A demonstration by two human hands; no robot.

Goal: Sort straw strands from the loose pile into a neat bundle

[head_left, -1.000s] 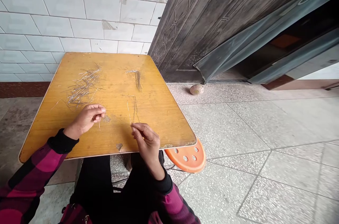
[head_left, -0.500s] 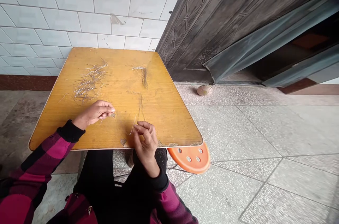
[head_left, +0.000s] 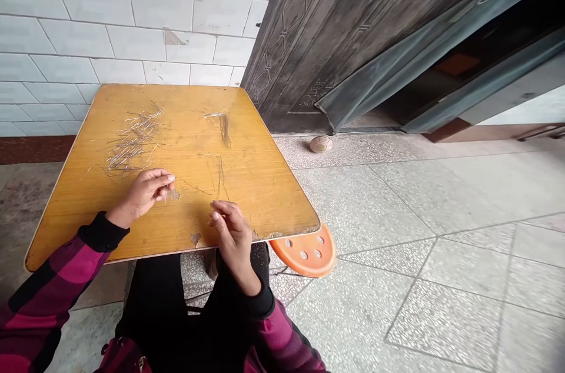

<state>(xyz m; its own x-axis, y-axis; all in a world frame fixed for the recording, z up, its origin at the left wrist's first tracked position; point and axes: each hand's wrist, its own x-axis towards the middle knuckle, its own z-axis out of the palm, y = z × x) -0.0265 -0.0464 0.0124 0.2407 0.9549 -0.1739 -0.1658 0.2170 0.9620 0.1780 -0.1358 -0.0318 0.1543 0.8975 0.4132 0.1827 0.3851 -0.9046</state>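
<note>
Dark trousers (head_left: 154,296): one pair, below the fingers of both hands, nearest the viewer.

Checked sleeves (head_left: 73,270): two, magenta and black, with black cuffs, behind the fingers at either side.

Right hand (head_left: 235,237): over the near edge, thumb and forefinger bent toward each other and almost meeting; cannot tell whether anything is between them.

Orange stool (head_left: 309,252): one, round, with holes in the seat, to the right of the right fingers, partly under the tabletop (head_left: 265,196).

Left hand (head_left: 148,192): fingers pinched closed on a thin wire (head_left: 193,187). One length runs rightward from the fingertips, its far end near the right fingers; a short piece hangs below them.

Bent wires (head_left: 220,173): a few, loose on the tabletop, just beyond the right fingers.

Wire pile (head_left: 135,143): many strands, tangled, on the tabletop beyond the left fingers.

Wire bundle (head_left: 225,129): one, bent at a corner, beyond the right fingers and the bent wires.

Rounded object (head_left: 321,145): one, pinkish, kind unclear, on the floor (head_left: 397,196) well to the right of and beyond the right fingers.

Tiled wall (head_left: 136,2): white, beyond the left fingers.

Door (head_left: 304,43): dark, patterned, beyond the right fingers; grey-green curtain (head_left: 379,76) beside it.
</note>
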